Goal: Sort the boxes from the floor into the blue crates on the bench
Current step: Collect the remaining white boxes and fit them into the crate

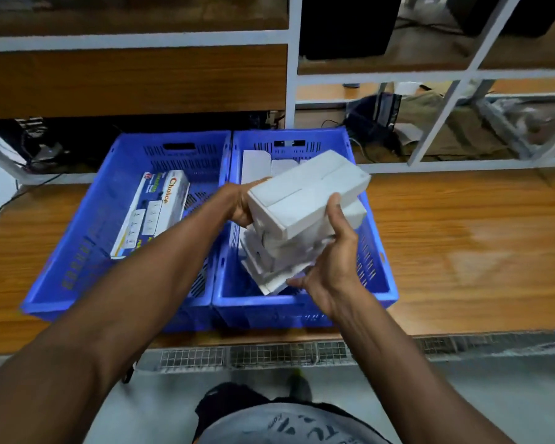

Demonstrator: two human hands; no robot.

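Note:
Two blue crates stand side by side on the wooden bench (462, 238). The left crate (77, 245) holds a printed "Choice" box (156, 213) lying on its floor. Over the right crate (375, 267) I hold a stack of plain white boxes (302, 200) between both hands. My left hand (241, 203) presses the stack's left side, mostly hidden behind it. My right hand (330, 267) grips the right side, thumb up on the top box and fingers under the lowest one. More white boxes (257, 165) lie at the back of the right crate.
A white-framed shelf unit (290, 75) rises directly behind the crates, with cables and bags on its lower level. The bench's wire-mesh front edge (269, 354) is just ahead of my body. Grey floor lies below.

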